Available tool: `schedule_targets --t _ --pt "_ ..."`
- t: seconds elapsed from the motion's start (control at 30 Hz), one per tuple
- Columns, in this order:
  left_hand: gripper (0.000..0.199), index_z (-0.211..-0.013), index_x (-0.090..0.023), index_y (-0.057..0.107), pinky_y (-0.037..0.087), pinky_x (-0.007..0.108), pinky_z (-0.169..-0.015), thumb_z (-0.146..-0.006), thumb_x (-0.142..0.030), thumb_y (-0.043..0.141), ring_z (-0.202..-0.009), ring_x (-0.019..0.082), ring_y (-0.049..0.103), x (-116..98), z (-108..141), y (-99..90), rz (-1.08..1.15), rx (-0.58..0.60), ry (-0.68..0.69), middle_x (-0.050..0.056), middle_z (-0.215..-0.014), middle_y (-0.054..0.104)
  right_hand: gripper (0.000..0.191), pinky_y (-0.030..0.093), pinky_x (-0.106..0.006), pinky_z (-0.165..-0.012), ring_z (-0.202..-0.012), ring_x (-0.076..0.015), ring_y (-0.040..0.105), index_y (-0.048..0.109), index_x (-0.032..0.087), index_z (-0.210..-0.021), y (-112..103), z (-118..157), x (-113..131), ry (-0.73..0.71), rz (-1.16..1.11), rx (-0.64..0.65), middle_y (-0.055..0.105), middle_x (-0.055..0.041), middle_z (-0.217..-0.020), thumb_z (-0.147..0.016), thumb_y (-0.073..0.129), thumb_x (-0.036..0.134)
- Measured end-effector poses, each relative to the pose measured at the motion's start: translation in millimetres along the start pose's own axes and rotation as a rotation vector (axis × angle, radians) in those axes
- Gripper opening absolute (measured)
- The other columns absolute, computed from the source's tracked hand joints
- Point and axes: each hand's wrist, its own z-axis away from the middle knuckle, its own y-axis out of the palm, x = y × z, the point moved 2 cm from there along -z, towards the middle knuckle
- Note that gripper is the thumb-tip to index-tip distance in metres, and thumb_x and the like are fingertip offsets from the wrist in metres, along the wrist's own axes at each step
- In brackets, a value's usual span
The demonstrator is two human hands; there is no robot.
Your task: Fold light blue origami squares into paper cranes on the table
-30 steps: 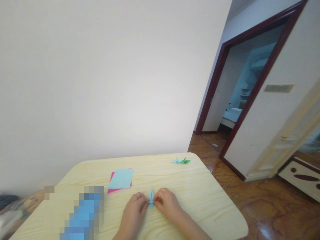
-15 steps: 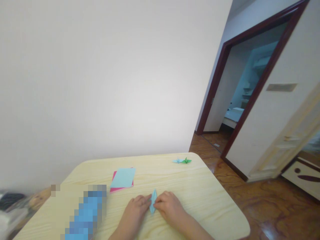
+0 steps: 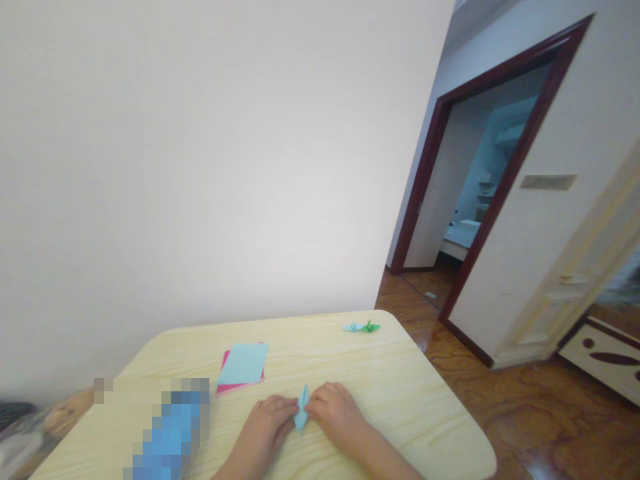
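A narrow light-blue folded paper (image 3: 302,408) stands out between my hands near the front of the wooden table (image 3: 400,400). My left hand (image 3: 267,427) pinches its left edge. From the other side, the fingertips of my right hand (image 3: 337,413) close on its right edge. The paper's two pointed ends show above and below my fingers. Up and to the left lies a stack of square sheets, light blue (image 3: 244,363) on top and pink (image 3: 230,387) beneath. Near the far right edge sit a small light-blue folded bird (image 3: 353,328) and a green one (image 3: 371,327), side by side.
A blurred-out blue object (image 3: 170,433) is on the table at the left front. Behind the table rises a white wall (image 3: 225,167). To the right are a wooden floor (image 3: 420,303) and a dark-red door frame (image 3: 500,200).
The whole view has shifted slightly, with the table lower and a little left. Both hands remain at the folded paper, whose middle is less covered by my right fingertips.
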Motion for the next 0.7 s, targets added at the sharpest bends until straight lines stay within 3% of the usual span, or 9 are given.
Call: schedule_targets --t 0.1,0.2,0.33,0.5,0.7 --pt "0.021 -0.095 -0.029 0.067 0.047 0.030 -0.082 -0.078 -0.021 0.058 -0.091 0.019 0.062 3 2 3.4 0.092 -0.124 -0.012 0.003 -0.099 0.069 0.007 0.038 -0.027 -0.074 -0.082 -0.0168 0.055 0.062 0.021 -0.084 -8 0 5 0.058 -0.088 -0.049 0.064 -0.0008 -0.084 -0.082 0.056 0.018" --pt "0.010 -0.082 -0.025 0.068 0.049 0.029 -0.076 -0.077 -0.027 0.059 -0.082 0.019 0.063 5 2 5.9 0.170 -0.233 -0.112 0.003 -0.085 0.071 0.010 0.040 -0.025 -0.072 -0.080 -0.0160 0.055 0.060 0.018 -0.081 -19 -1 9 0.130 -0.236 -0.131 0.062 -0.0027 -0.082 -0.084 0.050 0.014" --pt "0.017 -0.078 -0.022 0.066 0.050 0.030 -0.073 -0.079 -0.033 0.054 -0.076 0.020 0.064 2 -2 3.1 0.264 -0.340 -0.204 0.004 -0.077 0.070 0.015 0.042 -0.024 -0.069 -0.075 -0.0152 0.056 0.060 0.017 -0.079 -26 -5 10 0.194 -0.439 -0.197 0.061 -0.0032 -0.077 -0.084 0.046 0.015" --pt "0.022 -0.081 -0.021 0.065 0.051 0.031 -0.069 -0.081 -0.036 0.049 -0.074 0.020 0.064 -8 -9 -2.6 0.427 -0.342 -0.232 0.004 -0.078 0.070 0.019 0.043 -0.023 -0.062 -0.067 -0.0148 0.058 0.063 0.015 -0.077 -24 -8 9 0.320 -0.682 -0.173 0.063 -0.0023 -0.070 -0.083 0.045 0.019" --pt "0.027 -0.078 -0.020 0.065 0.051 0.031 -0.066 -0.079 -0.041 0.048 -0.071 0.021 0.064 -15 -11 -3.6 0.481 -0.338 -0.271 0.005 -0.075 0.070 0.018 0.046 -0.024 -0.065 -0.069 -0.0163 0.061 0.068 0.015 -0.083 -32 -8 15 0.324 -0.821 -0.155 0.068 -0.0039 -0.075 -0.079 0.052 0.023"
